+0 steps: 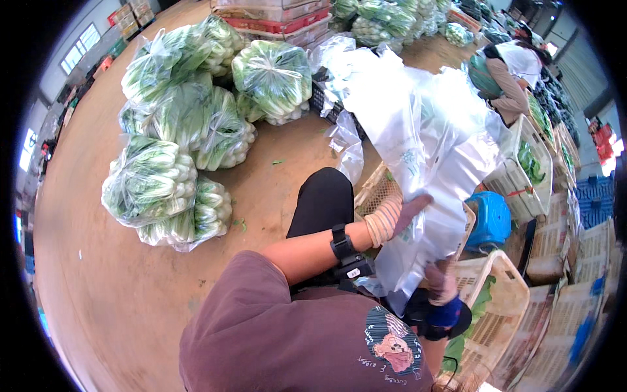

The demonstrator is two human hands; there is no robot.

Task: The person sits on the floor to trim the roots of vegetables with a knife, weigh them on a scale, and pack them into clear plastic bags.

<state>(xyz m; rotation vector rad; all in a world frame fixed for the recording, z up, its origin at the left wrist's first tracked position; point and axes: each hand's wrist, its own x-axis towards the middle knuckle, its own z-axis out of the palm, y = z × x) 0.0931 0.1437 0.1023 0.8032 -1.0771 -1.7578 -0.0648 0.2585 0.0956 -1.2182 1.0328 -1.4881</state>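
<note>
A clear plastic bag [450, 189] hangs in front of me, loose and seemingly without contents. My left hand [406, 215], in a dark glove with a striped cuff, is closed on the bag's left side. Lower down, my right hand [442, 282], gloved and with a blue band at the wrist, grips the bag's lower right part; its fingers are partly hidden. Behind the bag lies a large pile of thin plastic bags [366, 72], draped over a dark crate [324, 103]. My left wrist carries a black strapped device [344, 247].
Bagged leafy greens [153, 179] are heaped on the floor at left. A blue plastic stool [488, 219] stands right of my hands, beside a crate [499, 294] with leaves. Another person [509, 78] bends over crates at far right. Stacked crates [281, 23] stand at the back.
</note>
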